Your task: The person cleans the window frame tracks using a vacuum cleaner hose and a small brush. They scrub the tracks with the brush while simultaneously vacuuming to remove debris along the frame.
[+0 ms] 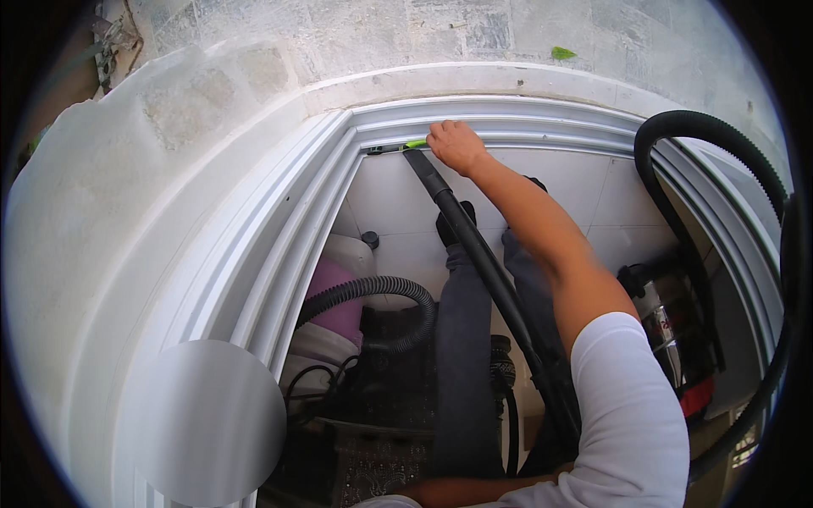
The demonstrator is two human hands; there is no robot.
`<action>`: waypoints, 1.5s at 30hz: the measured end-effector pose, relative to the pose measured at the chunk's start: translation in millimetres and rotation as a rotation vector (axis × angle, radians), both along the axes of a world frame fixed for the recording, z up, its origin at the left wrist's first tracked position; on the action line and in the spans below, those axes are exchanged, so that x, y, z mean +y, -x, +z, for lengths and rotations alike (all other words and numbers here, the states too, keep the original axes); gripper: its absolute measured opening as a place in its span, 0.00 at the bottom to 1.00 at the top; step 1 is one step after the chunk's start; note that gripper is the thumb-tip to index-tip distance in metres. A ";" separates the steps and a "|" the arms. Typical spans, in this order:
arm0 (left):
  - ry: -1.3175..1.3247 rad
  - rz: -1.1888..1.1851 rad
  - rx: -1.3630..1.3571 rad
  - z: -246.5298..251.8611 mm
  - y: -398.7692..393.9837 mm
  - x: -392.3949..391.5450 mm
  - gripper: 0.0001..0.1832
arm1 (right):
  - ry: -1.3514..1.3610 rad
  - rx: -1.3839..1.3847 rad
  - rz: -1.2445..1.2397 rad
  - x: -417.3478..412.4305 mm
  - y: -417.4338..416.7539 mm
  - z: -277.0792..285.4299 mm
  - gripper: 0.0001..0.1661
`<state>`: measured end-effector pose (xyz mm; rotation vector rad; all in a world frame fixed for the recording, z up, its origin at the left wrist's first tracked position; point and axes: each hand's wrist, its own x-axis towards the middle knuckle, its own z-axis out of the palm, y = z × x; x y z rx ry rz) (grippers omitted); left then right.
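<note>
My right hand (454, 146) is shut on the bright green handle of a small tool (416, 144), whose dark and grey end lies in the corner of the white sliding-door track (495, 141). Just below it, the flat black crevice nozzle (424, 170) of a vacuum cleaner points at the track's inner edge. Its black wand (489, 260) slants down between my legs and my right arm. My left forearm (470, 491) crosses at the bottom edge, and my left hand is hidden behind my right sleeve.
A vacuum cleaner with a shiny metal body (664, 333) stands at right, its black hose (692, 120) looping over the frame. At left are a grey ribbed hose (387, 284), a purple and white container (340, 305) and a round black cap (369, 239). Stone paving (406, 38) lies beyond the sill.
</note>
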<state>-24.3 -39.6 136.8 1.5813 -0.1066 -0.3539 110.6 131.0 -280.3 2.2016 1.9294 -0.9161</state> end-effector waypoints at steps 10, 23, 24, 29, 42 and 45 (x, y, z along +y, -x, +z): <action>0.020 -0.049 -0.009 1.7 -7.1 11.9 0.10 | 0.094 0.278 -0.209 15.7 1.0 4.0 0.07; -0.097 -0.115 -0.019 36.3 -62.6 60.0 0.10 | 0.287 0.220 -0.300 -12.2 -84.5 163.6 0.14; -0.114 -0.076 -0.032 40.7 -68.8 71.0 0.09 | 0.344 0.212 -0.282 -6.3 -99.3 196.6 0.18; -0.068 -0.092 0.023 62.4 -99.8 118.8 0.13 | 0.491 0.139 -0.276 3.2 -152.1 373.6 0.19; -0.269 -0.101 0.128 89.6 -119.0 180.7 0.14 | 0.285 0.181 -0.428 -107.5 -144.1 606.6 0.27; -0.302 -0.109 0.143 95.1 -111.4 184.7 0.14 | 0.330 0.206 -0.552 -108.5 -133.2 607.5 0.31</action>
